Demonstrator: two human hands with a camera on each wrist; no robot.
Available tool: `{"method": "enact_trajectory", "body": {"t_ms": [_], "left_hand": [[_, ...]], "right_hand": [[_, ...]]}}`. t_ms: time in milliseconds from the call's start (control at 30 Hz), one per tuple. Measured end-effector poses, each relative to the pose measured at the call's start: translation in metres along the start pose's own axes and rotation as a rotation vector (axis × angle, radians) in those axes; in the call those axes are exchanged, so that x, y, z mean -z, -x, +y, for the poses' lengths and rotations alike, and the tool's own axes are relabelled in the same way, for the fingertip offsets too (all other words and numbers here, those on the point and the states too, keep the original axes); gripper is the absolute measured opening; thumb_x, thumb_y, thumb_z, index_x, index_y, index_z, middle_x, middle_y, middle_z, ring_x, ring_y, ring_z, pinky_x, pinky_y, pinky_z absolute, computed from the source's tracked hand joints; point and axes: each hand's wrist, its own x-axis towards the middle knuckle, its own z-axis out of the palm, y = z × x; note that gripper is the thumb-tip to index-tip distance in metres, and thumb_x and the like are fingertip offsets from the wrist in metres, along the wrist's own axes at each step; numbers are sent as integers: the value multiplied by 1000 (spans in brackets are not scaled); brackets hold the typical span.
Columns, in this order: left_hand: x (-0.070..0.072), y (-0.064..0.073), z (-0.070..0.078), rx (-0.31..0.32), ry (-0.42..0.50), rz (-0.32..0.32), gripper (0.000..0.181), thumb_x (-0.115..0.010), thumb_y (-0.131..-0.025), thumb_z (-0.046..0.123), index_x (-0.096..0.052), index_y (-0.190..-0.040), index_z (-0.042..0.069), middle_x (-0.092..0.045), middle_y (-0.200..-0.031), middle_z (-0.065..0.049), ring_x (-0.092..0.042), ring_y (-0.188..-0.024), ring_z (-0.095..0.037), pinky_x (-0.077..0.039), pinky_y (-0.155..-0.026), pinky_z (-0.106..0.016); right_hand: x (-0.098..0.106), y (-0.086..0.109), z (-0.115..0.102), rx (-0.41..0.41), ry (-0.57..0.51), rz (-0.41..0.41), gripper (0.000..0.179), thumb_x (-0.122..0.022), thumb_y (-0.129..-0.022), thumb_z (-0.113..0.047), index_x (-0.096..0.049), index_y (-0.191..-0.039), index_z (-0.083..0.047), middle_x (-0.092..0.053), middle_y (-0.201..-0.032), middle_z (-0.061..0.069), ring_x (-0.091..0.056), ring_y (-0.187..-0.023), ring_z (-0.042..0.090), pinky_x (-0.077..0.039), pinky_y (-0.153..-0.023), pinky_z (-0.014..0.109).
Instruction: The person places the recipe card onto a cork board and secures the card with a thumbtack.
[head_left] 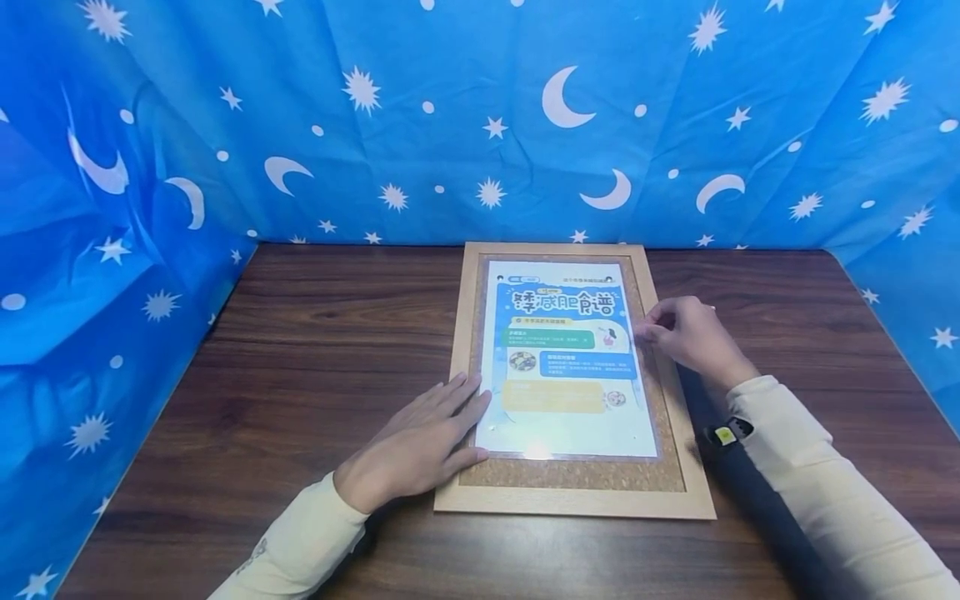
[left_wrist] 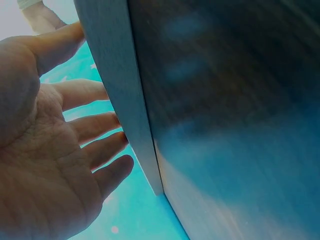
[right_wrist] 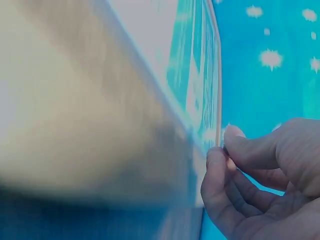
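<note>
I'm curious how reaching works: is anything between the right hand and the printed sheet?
Nothing visible: the right hand is at the right edge of the printed sheet, the left hand at the left.

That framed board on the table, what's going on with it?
A person has both hands at a wood-framed corkboard lying on a dark wooden table, with a colorful printed sheet on top of the cork. The left hand lies with its fingers over the left side of the frame, reaching the sheet's edge. The right hand has thumb and fingers drawn together by the sheet's right edge; whether they grip anything, I can't tell.
</note>
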Motion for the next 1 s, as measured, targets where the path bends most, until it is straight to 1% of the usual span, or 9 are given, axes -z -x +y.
{"method": "enact_trajectory", "body": {"t_ms": [200, 400, 533, 633, 667, 767, 867, 900, 1000], "left_hand": [[0, -1, -1, 1, 3, -8, 70, -55, -103, 46, -38, -155, 3, -25, -164, -21, -18, -153, -36, -18, -123, -50], [-1, -1, -1, 7, 0, -11, 70, -56, -102, 47, -38, -156, 4, -25, -164, -20, -18, -153, -36, -17, -123, -50], [-1, -1, -1, 5, -7, -4, 71, -56, -102, 47, -38, -156, 4, -25, -164, -20, -18, -152, -36, -17, -123, -50], [0, -1, 0, 6, -9, -4, 71, -55, -102, 47, -38, -156, 4, -25, -164, -20, -18, -153, -36, -17, -123, -50], [0, -1, 0, 8, -7, -5, 71, -55, -102, 47, -38, -156, 4, -25, -164, -20, -18, -153, -36, -17, -123, -50], [1, -1, 1, 15, -5, -13, 71, -55, -102, 47, -38, -156, 5, -25, -164, -20, -18, -153, -36, -16, -123, -50], [1, -1, 1, 22, -7, -20, 71, -55, -102, 48, -37, -156, 5, -24, -165, -19, -17, -153, -35, -16, -123, -50], [1, -1, 1, 22, -10, -21, 71, -55, -102, 48, -37, -156, 5, -24, -165, -19, -17, -153, -35, -16, -123, -50], [2, -1, 1, 19, -17, -19, 71, -54, -102, 48, -37, -157, 5, -24, -165, -19, -18, -153, -35, -16, -123, -50]], "right_hand": [[-25, 2, -25, 68, -9, -57, 16, -73, -95, -15, -75, -98, 0, -69, -92, 12, -61, -77, 23, -51, -63, 30], [-46, 7, -47, 144, -30, -134, 6, -76, -91, -5, -76, -92, 0, -70, -85, 6, -61, -73, 18, -51, -64, 30], [-57, 10, -59, 170, -34, -175, 3, -76, -90, -4, -76, -87, -2, -71, -81, 3, -61, -70, 14, -52, -63, 29], [-64, 13, -65, 198, -36, -203, 6, -77, -89, -6, -77, -84, -6, -71, -79, 0, -60, -68, 13, -53, -65, 32], [-66, 14, -67, 211, -37, -216, 7, -78, -89, -7, -77, -83, -7, -71, -78, -1, -59, -67, 13, -53, -70, 35], [-71, 17, -72, 255, -54, -256, 9, -77, -90, -8, -77, -81, -8, -71, -76, -2, -58, -65, 12, -53, -71, 38], [-75, 20, -78, 303, -72, -288, 10, -76, -91, -11, -77, -81, -9, -70, -75, -4, -57, -65, 11, -52, -69, 34], [-76, 20, -80, 314, -84, -300, 11, -76, -92, -12, -77, -82, -9, -70, -74, -5, -57, -65, 10, -51, -63, 31], [-81, 22, -85, 345, -101, -323, 15, -75, -93, -16, -76, -79, -10, -67, -71, -7, -54, -64, 9, -47, -60, 25]]}}
